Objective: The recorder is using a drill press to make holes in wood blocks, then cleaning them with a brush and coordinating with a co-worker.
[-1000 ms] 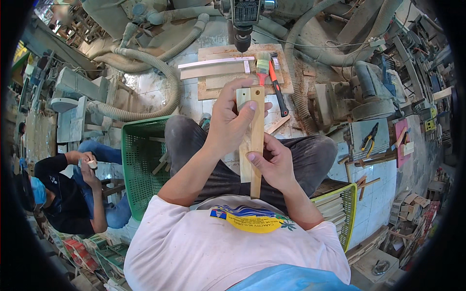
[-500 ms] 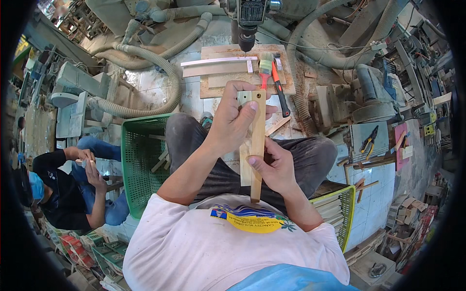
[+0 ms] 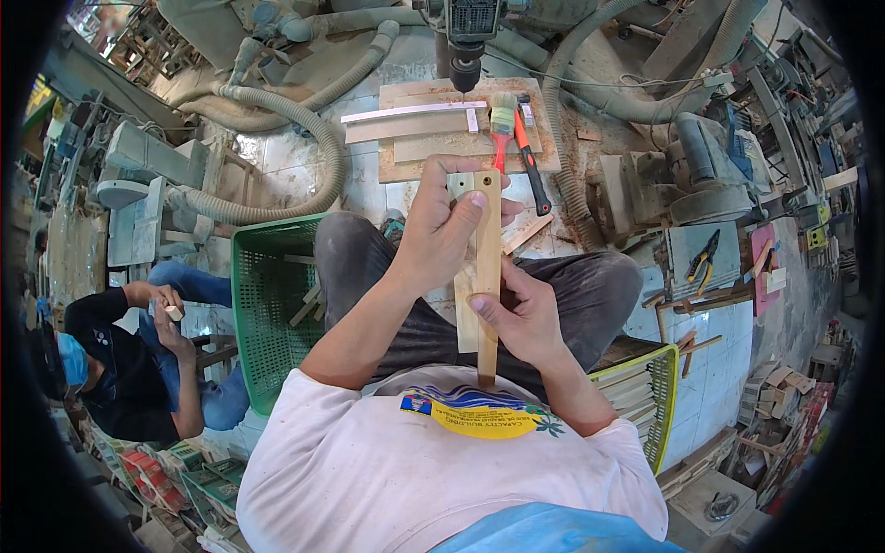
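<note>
Two wooden strips lie side by side in my hands, upright in the view above my lap. The browner wooden strip (image 3: 488, 249) has a round dark hole near its far end. Beside it on the left, the paler wooden strip (image 3: 466, 318) has a smaller hole at its far end. My left hand (image 3: 442, 226) grips both strips near their far ends, thumb pressed on top. Lower down, my right hand (image 3: 524, 318) pinches the browner strip from the right side. Some fingers of both hands are hidden behind the wood.
Ahead, a drill chuck (image 3: 465, 72) hangs over a wooden board (image 3: 396, 168) bearing a jig, a brush (image 3: 502, 129) and an orange-black handled tool (image 3: 531, 166). A green basket (image 3: 277, 230) stands left, a yellow crate (image 3: 666, 405) of strips right. A co-worker (image 3: 120, 359) sits left.
My hands and the two strips stay almost still. At the left, the co-worker has turned the small wooden piece in their hands.
</note>
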The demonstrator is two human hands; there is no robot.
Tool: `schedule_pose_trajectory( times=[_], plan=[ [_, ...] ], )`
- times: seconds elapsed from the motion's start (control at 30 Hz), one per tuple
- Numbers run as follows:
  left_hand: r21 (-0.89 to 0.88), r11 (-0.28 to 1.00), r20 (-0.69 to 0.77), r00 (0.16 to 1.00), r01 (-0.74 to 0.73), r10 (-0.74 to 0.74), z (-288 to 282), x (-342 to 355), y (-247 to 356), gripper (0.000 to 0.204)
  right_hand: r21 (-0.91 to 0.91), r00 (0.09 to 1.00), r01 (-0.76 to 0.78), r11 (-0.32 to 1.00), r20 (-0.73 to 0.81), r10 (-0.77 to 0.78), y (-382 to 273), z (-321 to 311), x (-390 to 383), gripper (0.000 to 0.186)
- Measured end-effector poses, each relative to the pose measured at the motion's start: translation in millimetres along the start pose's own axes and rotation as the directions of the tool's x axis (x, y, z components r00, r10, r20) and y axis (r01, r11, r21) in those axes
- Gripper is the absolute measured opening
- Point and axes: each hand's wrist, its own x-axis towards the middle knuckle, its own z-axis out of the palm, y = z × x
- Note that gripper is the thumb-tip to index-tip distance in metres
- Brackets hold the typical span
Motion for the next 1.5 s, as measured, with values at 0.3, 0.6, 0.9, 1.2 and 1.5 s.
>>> schedule_pose_trajectory(
  times=[0.3, 0.6, 0.9, 1.2, 1.5],
  plan=[
    [-0.034, 0.999, -0.027, 0.999, -0.037, 0.036, 4, -4, -4, 0.03, -0.039, 1.0, -0.024, 0.999, 0.016, 0.025, 0, -3, -2, 0.039],
    [-0.036, 0.999, -0.022, 1.0, -0.001, 0.0, 1, -4, -10, 0.029, -0.018, 0.999, 0.038, 0.999, -0.005, -0.038, 9, 0, -1, 0.043],
    [-0.059, 0.998, -0.032, 0.999, 0.03, -0.032, -1, -2, -10, 0.025, -0.04, 1.0, 0.0, 0.999, 0.008, 0.0, 16, 0, -1, 0.042],
    [-0.067, 0.997, -0.031, 0.999, 0.039, -0.042, -7, -1, -11, 0.021, -0.041, 1.0, -0.018, 0.999, 0.016, 0.018, 21, 4, -3, 0.05],
    [-0.036, 0.997, -0.086, 0.993, 0.072, -0.075, -8, -4, -11, 0.022, 0.007, 0.999, -0.042, 0.999, 0.005, 0.042, 21, 9, -5, 0.049]
  ],
)
